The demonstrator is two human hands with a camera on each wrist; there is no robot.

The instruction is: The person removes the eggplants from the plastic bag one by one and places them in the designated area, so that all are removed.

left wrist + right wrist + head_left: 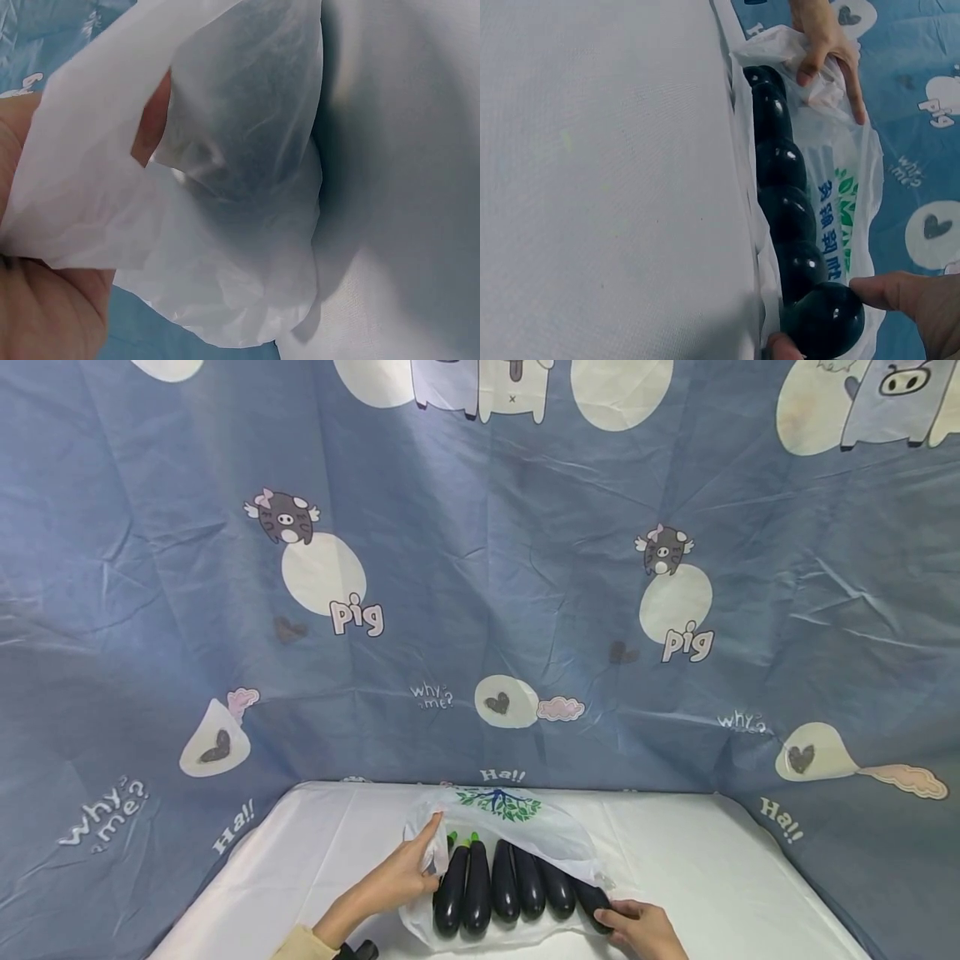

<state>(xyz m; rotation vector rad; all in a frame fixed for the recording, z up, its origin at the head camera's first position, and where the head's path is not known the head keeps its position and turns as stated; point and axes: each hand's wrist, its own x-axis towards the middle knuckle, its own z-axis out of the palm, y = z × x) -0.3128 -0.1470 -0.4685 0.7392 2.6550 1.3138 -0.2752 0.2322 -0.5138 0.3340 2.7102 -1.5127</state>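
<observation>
Several dark eggplants [477,889] lie side by side in a white plastic bag [558,835] whose mouth faces the person. At the bag's left side, my left hand [401,878] holds the edge of the film, with the index finger stretched along it. In the left wrist view the film [82,165] passes between thumb and fingers. My right hand [643,932] grips the near end of the rightmost eggplant [594,906]. Up close in the right wrist view, thumb and fingers are on opposite sides of that eggplant's round end [829,319]. The bag covers the far ends of the right-hand eggplants.
A white cloth covers the table [720,860] under the bag. Behind it hangs a blue curtain [480,610] with pig prints. A small black object [366,950] shows beside the left wrist at the near edge.
</observation>
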